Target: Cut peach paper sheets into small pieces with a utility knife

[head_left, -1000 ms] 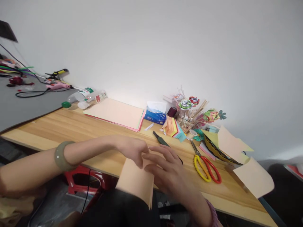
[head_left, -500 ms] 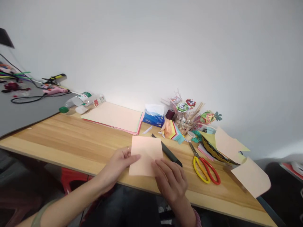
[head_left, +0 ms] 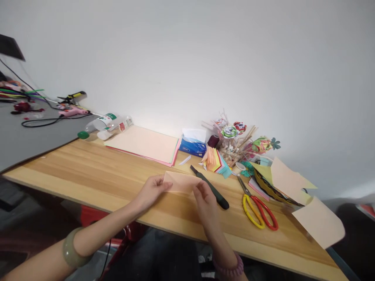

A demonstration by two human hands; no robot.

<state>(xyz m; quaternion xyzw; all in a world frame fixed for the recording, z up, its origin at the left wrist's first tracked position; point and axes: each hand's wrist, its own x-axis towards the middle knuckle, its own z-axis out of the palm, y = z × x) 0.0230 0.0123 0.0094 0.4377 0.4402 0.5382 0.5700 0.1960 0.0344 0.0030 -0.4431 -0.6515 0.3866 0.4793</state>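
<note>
A peach sheet of paper (head_left: 182, 183) is stretched between my two hands above the front of the wooden table, folded over into a wide strip. My left hand (head_left: 156, 189) pinches its left end, thumb on the near face. At the right end, my right hand (head_left: 204, 191) grips the paper with thumb and fingertips. Just beyond my right hand lies a dark green-handled utility knife (head_left: 215, 191). Scissors (head_left: 256, 205) with one yellow and one red handle rest farther right.
Large coloured sheets (head_left: 146, 144) are stacked at the back, beside a blue tissue pack (head_left: 192, 146). Fanned paper squares (head_left: 216, 160) and paper flowers (head_left: 230, 132) stand right of it. Plastic bottles (head_left: 108, 127) lie back left. A paper-filled basket (head_left: 269, 185) is at the right.
The paper was a flat square facing me; now its height is halved by a fold. My right hand has moved up to its upper right edge. The view has shifted slightly.
</note>
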